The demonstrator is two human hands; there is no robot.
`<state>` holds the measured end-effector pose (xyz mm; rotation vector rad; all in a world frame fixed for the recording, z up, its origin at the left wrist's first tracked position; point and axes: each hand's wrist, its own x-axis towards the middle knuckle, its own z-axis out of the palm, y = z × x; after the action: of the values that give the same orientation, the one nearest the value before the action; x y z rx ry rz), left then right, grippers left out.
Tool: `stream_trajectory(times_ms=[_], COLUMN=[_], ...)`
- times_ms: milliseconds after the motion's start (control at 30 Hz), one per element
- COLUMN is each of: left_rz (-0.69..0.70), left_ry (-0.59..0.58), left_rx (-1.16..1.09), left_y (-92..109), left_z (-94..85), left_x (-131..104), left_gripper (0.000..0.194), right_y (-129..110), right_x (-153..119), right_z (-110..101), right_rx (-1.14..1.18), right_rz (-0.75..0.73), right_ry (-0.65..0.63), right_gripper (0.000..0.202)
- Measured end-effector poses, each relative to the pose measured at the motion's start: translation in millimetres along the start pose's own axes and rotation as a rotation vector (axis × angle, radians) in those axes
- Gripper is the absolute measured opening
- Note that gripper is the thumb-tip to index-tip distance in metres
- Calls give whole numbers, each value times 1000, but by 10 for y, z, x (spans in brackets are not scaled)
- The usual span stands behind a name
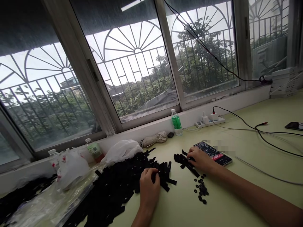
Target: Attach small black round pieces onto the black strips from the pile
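Note:
A large heap of black fabric strips (115, 183) lies on the pale green table (175, 208). My left hand (149, 186) rests at the heap's right edge, its fingers curled together over the strips; what they pinch, if anything, is too small to tell. My right hand (197, 157) is on a smaller bunch of black strips (181, 160) to the right, with fingers closed on some of them. Just below my right hand is a scatter of small round black discs (202, 189). A phone (213, 153) with a lit screen lies beside my right wrist.
Along the windowsill stand a green-labelled bottle (176, 123), a second bottle (94, 150) and white plastic bags (73, 167). A folded cloth (155, 138) lies between them. A power strip (210, 120), cables and another phone (294, 125) are at the right.

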<state>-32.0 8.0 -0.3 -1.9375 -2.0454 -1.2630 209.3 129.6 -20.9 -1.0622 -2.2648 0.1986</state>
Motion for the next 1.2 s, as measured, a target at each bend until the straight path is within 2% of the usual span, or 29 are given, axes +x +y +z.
stream_trajectory(times_ms=[67, 133, 200, 367, 433, 633, 767, 967, 1100, 1200], left_rz=[44, 129, 253, 535, 586, 669, 606, 618, 632, 579], left_ry=[55, 54, -57, -460, -498, -484, -487, -496, -422, -384], left_rx=[100, 134, 80, -35, -38, -44, -36, -24, -54, -84], left_y=[33, 128, 273, 608, 662, 683, 714, 719, 672, 629], left_z=[-5, 1, 25, 133, 177, 259, 255, 253, 304, 342], left_x=[-17, -72, -163, -397, -438, -471, -478, -481, -491, -473], left_gripper=[22, 28, 27, 35, 36, 28, 33, 31, 29, 28], right_y=[-18, -31, -56, -245, -355, -538, -535, -574, -612, -621], right_x=[12, 32, 51, 40, 18, -8, 4, -1, -10, -17], right_z=[20, 5, -32, -142, -166, -93, -34, -82, -119, -141], right_rx=[-24, -29, -36, 42, 154, 638, 892, 962, 968, 947], right_rz=[9, 14, 16, 1, 30, 168, 248, 355, 350, 348], right_ry=[17, 40, 78, 211, 223, 115, 58, 89, 114, 128], right_gripper=[19, 22, 23, 21, 25, 19, 27, 29, 30, 30])
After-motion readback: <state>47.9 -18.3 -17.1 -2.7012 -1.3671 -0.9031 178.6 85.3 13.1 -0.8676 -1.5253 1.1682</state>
